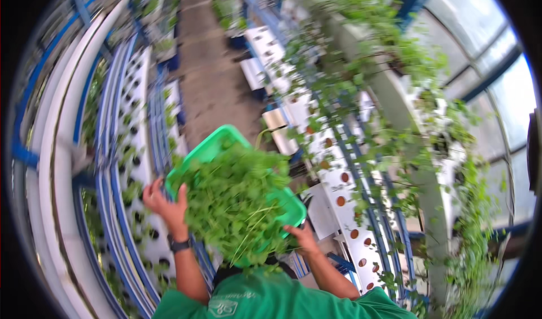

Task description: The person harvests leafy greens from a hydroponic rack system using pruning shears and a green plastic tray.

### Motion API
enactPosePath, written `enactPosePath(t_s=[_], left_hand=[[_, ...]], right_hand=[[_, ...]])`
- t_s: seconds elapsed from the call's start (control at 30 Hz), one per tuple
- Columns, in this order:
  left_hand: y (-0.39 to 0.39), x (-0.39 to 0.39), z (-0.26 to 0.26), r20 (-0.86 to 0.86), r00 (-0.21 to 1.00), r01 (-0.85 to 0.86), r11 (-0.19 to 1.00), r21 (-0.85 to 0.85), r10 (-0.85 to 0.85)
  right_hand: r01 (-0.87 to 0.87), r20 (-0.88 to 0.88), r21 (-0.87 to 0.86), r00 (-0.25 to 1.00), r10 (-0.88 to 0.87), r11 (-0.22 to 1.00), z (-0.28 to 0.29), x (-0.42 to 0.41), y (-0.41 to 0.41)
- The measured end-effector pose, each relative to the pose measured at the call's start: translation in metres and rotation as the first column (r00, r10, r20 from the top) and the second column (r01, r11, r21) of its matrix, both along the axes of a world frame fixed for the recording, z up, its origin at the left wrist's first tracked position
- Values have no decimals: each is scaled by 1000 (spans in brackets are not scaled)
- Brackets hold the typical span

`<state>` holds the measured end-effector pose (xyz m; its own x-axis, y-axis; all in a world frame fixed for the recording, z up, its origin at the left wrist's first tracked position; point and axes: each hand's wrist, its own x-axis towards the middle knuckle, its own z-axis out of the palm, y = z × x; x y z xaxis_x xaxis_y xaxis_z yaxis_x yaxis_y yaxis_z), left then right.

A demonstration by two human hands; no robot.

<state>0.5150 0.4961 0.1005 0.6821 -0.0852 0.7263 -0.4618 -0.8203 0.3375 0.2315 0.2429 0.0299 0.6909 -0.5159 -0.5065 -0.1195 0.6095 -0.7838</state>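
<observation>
A green plastic tray [296,204] heaped with leafy green cuttings [233,192] is in front of my chest, tilted in the view. At its left side is my left hand [168,204], with a dark watch on the wrist; the thumb is raised apart from the fingers, and I cannot tell how firmly it touches the rim. My right hand [301,234] grips the tray's lower right corner, its thumb over the rim and its fingers mostly hidden below. Leaves hang over the near edge of the tray.
White planting channels with round holes [341,200] run along the right, under trailing vines [368,107]. To the left stand a white panel with planted holes [135,128] and thick white pipes [63,149] on blue frames. A concrete walkway [207,73] stretches ahead between the racks.
</observation>
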Motion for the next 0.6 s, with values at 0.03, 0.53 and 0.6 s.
enactPosePath(t_s=[0.03, 0.53, 0.6], left_hand=[[-5, 6, 7, -35, 999, -15, 996, -84, 12], [-4, 143, 211, -297, 521, 162, 435, -886, -800], [-12, 142, 261, -212, 519, 300, 409, -862, -828]], right_hand=[[21, -29, 23, 999, -21, 1000, 15, 4, -2], [128, 310, 157, 935, -172, 979, 235, 40, -10], [119, 364, 98, 920, -147, 988, 268, 51, -19]])
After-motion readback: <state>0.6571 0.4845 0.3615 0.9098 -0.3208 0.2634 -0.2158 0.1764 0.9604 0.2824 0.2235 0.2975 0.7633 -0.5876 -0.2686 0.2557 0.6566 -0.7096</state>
